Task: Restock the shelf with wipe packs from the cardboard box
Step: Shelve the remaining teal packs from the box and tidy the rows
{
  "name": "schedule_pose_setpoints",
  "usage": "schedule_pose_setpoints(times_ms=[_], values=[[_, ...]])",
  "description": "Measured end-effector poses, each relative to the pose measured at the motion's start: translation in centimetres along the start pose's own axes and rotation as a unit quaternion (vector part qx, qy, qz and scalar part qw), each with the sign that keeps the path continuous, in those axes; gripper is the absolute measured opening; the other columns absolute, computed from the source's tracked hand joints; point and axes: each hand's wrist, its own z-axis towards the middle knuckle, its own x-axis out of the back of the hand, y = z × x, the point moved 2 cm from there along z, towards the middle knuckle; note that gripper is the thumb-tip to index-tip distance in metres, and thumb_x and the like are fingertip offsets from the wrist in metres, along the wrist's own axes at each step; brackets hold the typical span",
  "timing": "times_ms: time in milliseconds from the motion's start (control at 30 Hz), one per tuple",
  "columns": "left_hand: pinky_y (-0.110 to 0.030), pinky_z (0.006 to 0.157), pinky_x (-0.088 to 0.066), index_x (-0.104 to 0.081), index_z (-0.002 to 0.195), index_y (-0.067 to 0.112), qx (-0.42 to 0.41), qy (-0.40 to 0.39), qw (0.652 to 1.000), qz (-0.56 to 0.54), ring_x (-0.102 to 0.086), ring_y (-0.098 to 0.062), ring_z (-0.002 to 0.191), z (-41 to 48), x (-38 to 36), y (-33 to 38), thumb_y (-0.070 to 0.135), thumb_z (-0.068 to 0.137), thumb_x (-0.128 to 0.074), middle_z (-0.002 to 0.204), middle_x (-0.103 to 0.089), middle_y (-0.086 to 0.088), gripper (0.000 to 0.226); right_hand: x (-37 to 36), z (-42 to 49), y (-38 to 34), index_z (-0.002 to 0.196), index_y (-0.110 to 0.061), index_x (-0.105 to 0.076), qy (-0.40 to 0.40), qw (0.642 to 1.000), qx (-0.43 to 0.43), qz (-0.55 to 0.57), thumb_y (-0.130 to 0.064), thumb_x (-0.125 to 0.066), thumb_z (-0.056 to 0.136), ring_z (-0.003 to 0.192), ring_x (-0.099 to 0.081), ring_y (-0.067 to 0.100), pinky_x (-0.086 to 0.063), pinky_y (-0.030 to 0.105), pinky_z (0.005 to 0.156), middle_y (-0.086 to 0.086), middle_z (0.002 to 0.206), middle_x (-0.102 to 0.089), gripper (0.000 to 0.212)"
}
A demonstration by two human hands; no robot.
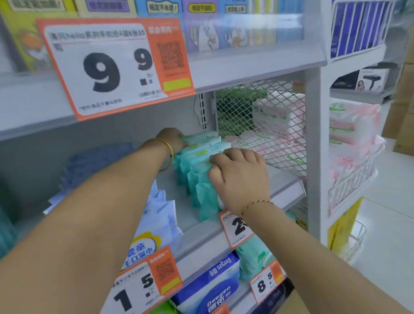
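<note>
On the middle shelf [276, 187], against the mesh divider [261, 124]: a row of teal wipe packs [201, 180], upright on edge. Our left hand [171, 139] presses the row's rear; our right hand [239, 176] curls over the front packs. Risk, as we judge it: front pack tipping off the lip. Adjacent: white packs [160, 213] leftward, price tag [236, 227] below.

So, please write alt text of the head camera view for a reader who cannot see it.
Two bare hands press a row of upright teal wipe packs together on a grey store shelf: the left hand at the back, the right hand at the front. Orange price tags hang on the shelf edges.
</note>
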Motion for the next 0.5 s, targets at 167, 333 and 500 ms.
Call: schedule_pose_setpoints(times_ms=[167, 333, 500], values=[[-0.026, 0.061, -0.039, -0.058, 0.121, -0.002, 0.025, -0.083, 0.996, 0.022, -0.054, -0.025, 0.084, -0.2, -0.1, 0.2, 0.012, 0.093, -0.046, 0.109, -0.061, -0.018, 0.032, -0.1, -0.1, 0.0, 0.084, -0.023, -0.073, -0.007, 1.0, 0.001, -0.001, -0.034, -0.032, 0.079, 0.082, -0.062, 0.03, -0.047, 0.038, 0.085, 0.002, 0.083, -0.069, 0.044], [-0.033, 0.103, -0.038, -0.03, 0.143, 0.008, 0.023, -0.014, 0.999, 0.019, -0.043, -0.03, 0.129, -2.6, 0.9, 1.4, 0.018, 0.098, -0.035, 0.147, -0.038, -0.014, 0.046, 0.2, -0.2, 0.0, 0.1, -0.023, -0.07, -0.024, 1.0, 0.019, -0.001, -0.039, -0.017, 0.079, 0.099, -0.058, 0.031, -0.038, 0.039, 0.095, 0.004, 0.1, -0.068, 0.06], [-0.03, 0.109, -0.034, -0.043, 0.135, 0.008, -0.094, 0.142, 0.969, -0.181, -0.044, -0.026, 0.13, -12.7, 1.8, 5.7, 0.003, 0.092, -0.04, 0.14, -0.047, -0.013, 0.043, 1.7, -0.1, 0.3, 0.127, -0.026, -0.055, -0.105, 0.993, 0.034, 0.032, -0.049, -0.006, 0.082, 0.123, -0.046, 0.028, -0.025, 0.04, 0.11, 0.005, 0.129, -0.056, 0.07]])
